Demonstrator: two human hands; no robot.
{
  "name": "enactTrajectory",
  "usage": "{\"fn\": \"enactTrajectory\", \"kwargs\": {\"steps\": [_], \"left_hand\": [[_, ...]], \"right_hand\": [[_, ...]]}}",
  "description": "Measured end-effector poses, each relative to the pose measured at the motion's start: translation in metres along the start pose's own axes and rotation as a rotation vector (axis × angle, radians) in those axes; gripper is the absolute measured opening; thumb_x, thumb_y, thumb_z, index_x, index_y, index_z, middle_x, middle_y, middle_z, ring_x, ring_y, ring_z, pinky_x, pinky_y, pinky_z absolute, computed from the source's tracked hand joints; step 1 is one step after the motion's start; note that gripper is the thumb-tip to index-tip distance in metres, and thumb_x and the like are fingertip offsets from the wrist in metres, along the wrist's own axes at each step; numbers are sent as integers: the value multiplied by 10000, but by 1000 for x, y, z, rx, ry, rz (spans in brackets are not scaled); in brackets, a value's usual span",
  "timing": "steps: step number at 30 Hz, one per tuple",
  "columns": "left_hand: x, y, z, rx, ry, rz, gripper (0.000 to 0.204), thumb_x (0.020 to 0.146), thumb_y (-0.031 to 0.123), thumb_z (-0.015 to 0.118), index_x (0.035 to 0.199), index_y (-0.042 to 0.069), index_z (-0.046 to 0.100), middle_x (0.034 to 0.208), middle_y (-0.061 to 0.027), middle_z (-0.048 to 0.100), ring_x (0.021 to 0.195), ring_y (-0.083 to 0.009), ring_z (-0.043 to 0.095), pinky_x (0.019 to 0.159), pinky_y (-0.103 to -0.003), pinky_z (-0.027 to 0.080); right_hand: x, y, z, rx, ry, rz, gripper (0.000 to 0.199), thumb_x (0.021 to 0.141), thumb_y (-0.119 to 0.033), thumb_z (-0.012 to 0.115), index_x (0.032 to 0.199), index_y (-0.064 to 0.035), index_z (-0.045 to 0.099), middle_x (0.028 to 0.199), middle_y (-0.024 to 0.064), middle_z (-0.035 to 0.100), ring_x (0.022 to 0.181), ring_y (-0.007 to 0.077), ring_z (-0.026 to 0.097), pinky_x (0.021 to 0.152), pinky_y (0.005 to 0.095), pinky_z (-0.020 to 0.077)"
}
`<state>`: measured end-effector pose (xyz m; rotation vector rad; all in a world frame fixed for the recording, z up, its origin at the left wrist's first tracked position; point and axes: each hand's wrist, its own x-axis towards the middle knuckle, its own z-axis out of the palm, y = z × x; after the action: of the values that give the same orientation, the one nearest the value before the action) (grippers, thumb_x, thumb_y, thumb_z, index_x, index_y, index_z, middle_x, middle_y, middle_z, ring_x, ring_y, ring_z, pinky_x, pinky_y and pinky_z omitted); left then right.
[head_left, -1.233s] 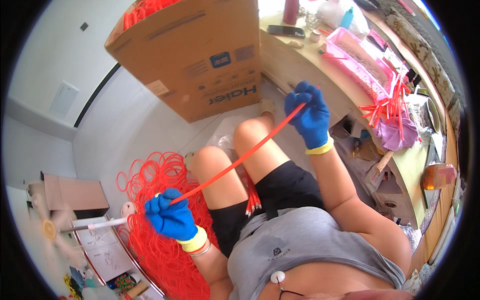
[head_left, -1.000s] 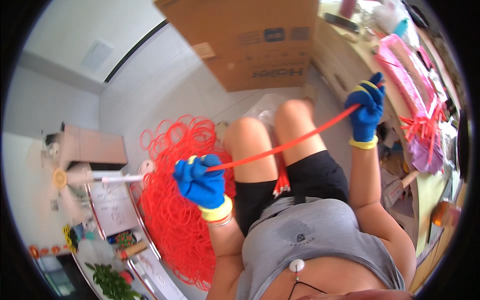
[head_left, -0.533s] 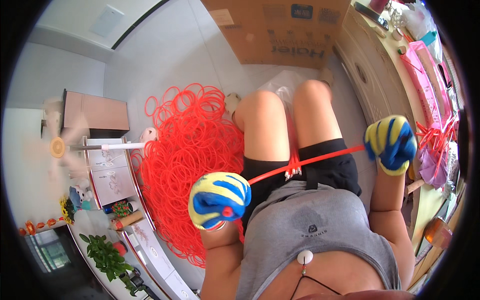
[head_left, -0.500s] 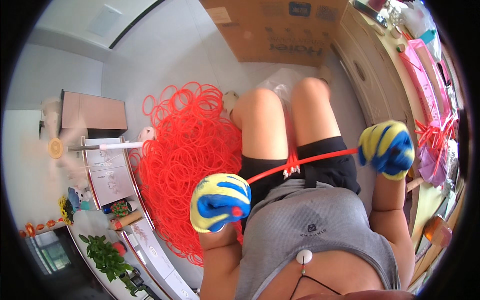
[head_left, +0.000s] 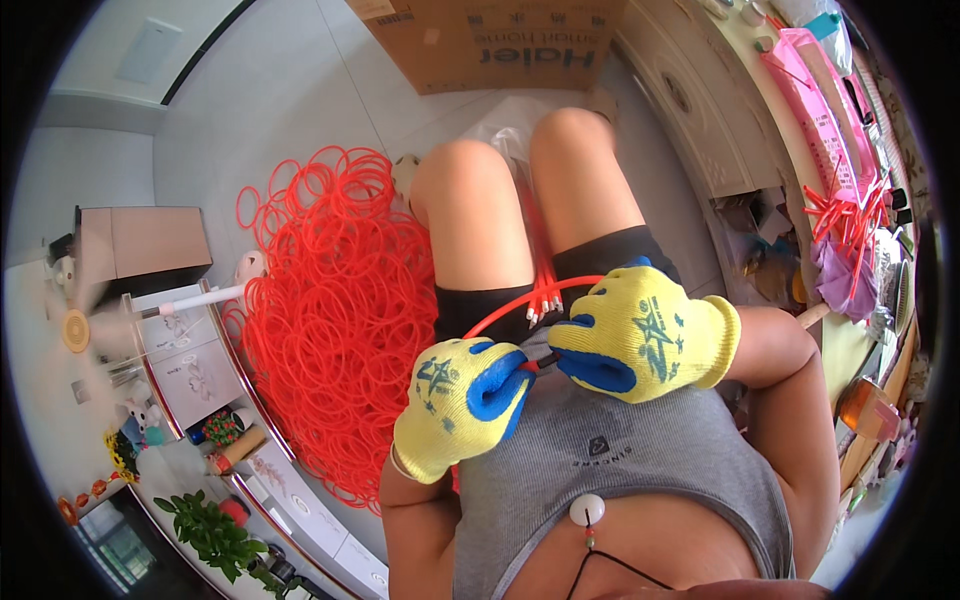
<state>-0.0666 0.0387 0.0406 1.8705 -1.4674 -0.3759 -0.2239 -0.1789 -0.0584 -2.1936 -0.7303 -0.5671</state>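
Both hands wear yellow knit gloves with blue coated palms. A thin red tube (head_left: 512,303) arches from one hand to the other above my lap. My left hand (head_left: 465,400) is closed around one part of it, and a short red end pokes out past the thumb. Opposite, my right hand (head_left: 640,335) is closed on the tube's other part; its fingertips nearly meet the left ones. The gloves hide whether the ends touch. Between my thighs lie several straight red tubes (head_left: 543,290) with whitish ends. Left of my legs, a large pile of red rings (head_left: 340,350) covers the floor.
A cardboard box (head_left: 500,50) stands ahead. On the right, a cabinet top holds a pink basket (head_left: 815,110) and a bunch of short red pieces (head_left: 850,205). A fan (head_left: 75,330), a white drawer unit (head_left: 190,365) and a green plant (head_left: 210,535) are at left.
My hands were wide apart with the tube stretched between them. They have come together over my lap, and the tube now bends into an arch. The view has shifted slightly.
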Motion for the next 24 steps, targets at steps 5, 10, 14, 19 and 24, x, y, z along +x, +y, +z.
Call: {"fn": "enactTrajectory", "kwargs": {"steps": [5,10,14,19,24], "left_hand": [[-1,-3,7,-27,-55,-46,188,722,80,763,899,44,710,880,-130,710,735,-335,668,665,-421,522],[1,-6,13,-56,-148,-77,178,715,58,748,884,26,700,863,-148,706,728,-354,671,662,-427,530],[7,-8,18,-65,-225,-76,126,735,63,720,852,31,688,821,-140,686,702,-351,656,629,-428,516],[5,-16,27,-144,-259,-83,132,736,59,712,864,37,686,806,-131,678,693,-346,649,614,-427,507],[4,-37,26,-109,6,7,265,721,123,796,963,64,707,759,-113,628,637,-326,601,572,-423,466]], "right_hand": [[16,-20,-21,-243,-235,110,355,880,-215,575,1131,6,695,1073,165,714,883,299,706,757,389,559],[27,-23,-32,-199,-369,255,419,845,-256,637,1208,-55,696,1107,100,717,883,235,700,756,345,537],[24,-17,-26,-139,-331,246,386,850,-276,644,1167,-65,707,1079,102,712,832,225,686,720,352,525],[42,-13,-35,-43,-408,323,417,850,-247,659,1198,-16,667,972,113,713,733,242,676,644,328,527],[45,3,-53,111,-207,284,474,823,-230,723,1217,21,643,937,175,707,779,303,704,711,375,566]]}}
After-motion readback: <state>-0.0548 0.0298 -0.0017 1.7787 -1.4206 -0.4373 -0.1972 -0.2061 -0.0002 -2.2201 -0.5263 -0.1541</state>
